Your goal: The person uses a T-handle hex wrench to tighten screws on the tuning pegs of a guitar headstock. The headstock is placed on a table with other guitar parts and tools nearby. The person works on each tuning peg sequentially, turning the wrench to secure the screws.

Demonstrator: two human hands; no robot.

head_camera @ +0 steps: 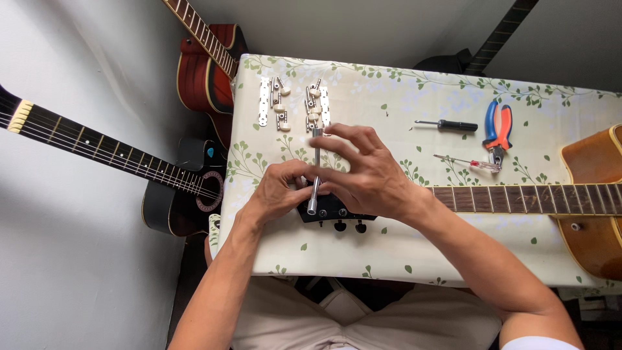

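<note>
Both hands at headstock (pixel 330 210) near table edge (pixel 389 275): right hand (pixel 363 175) pinching socket wrench (pixel 315 172), left hand (pixel 278 191) gripping headstock.

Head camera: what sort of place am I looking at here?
Probably a small home guitar-repair corner. A guitar lies across a table with a leaf-print cover, beside pliers, a screwdriver and loose tuning machines. Two more guitars lean against the wall.

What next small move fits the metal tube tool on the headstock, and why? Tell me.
Probably seat it squarely, then turn: both the left hand and right hand grip the metal tube tool, whose lower end meets the black headstock beside its tuner holes.
</note>
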